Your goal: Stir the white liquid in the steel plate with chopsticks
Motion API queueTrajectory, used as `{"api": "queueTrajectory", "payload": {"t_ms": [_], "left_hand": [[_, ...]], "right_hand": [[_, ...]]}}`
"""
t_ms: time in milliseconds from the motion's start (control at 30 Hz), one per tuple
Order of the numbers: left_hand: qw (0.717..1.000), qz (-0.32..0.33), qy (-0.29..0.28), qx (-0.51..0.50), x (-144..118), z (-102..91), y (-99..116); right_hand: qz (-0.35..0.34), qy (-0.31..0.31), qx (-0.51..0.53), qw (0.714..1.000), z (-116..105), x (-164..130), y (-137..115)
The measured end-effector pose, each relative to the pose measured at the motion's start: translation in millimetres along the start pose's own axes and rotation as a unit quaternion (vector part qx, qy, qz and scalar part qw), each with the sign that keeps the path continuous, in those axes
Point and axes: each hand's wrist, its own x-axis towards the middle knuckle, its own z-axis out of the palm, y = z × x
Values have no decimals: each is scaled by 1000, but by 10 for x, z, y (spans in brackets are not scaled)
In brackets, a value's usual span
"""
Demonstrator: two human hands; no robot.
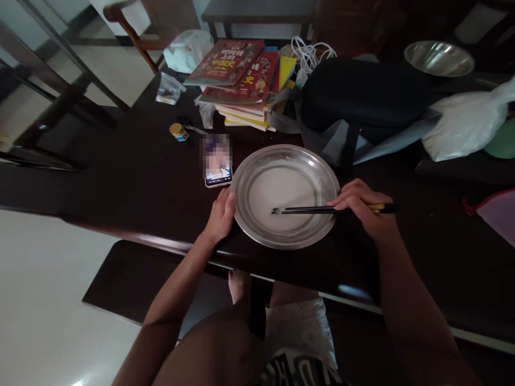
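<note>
A wide metal basin (245, 224) stands near the front edge of the dark table, with a whitish liquid (281, 185) inside it. My left hand (222, 215) grips the basin's left rim, thumb over the edge and the other fingers partly hidden below. From the right, my right hand (364, 206) holds a pair of black chopsticks (306, 210) with gold-coloured ends. Their tips are over or in the liquid and carry some white residue. Just left of the basin lies a lit smartphone (218, 177), its picture partly blurred out.
Behind the basin are a stack of books (241, 86), a black case (362, 96) and white cables (309, 53). A small jar (178, 132) and scissors (193, 126) lie left. White plastic bags (462, 126) and a metal bowl (439, 58) sit right. A bench (132, 279) is below.
</note>
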Motion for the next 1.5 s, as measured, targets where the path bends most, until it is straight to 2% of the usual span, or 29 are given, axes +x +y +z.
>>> {"api": "queueTrajectory", "payload": {"t_ms": [200,333,500,633,800,967,1133,1267,1400,1500], "left_hand": [[1000,1,3,-6,2,-2,-14],[1000,5,1,-1,5,-6,-11],[1000,9,5,-1,8,-10,-8],[1000,10,4,-2,7,-16,-4],[1000,6,3,1,4,-24,21],[1000,10,1,0,2,-29,45],[1000,16,4,1,4,-27,31],[1000,10,5,2,4,-32,28],[1000,11,6,-2,2,-40,40],[1000,12,2,4,2,-42,46]], "right_hand": [[-7,29,5,1000,4,-7,-1],[-8,-9,-2,1000,8,-12,15],[-11,24,17,1000,-1,4,4],[1,-7,4,1000,2,14,-30],[-4,27,-6,1000,-34,9,-16],[-10,-9,-15,1000,-35,9,-12],[-8,22,-5,1000,-42,12,-24],[-10,-7,-13,1000,-35,10,-24],[-19,26,-7,999,-30,8,-15],[-17,6,6,1000,-25,9,-18]]}}
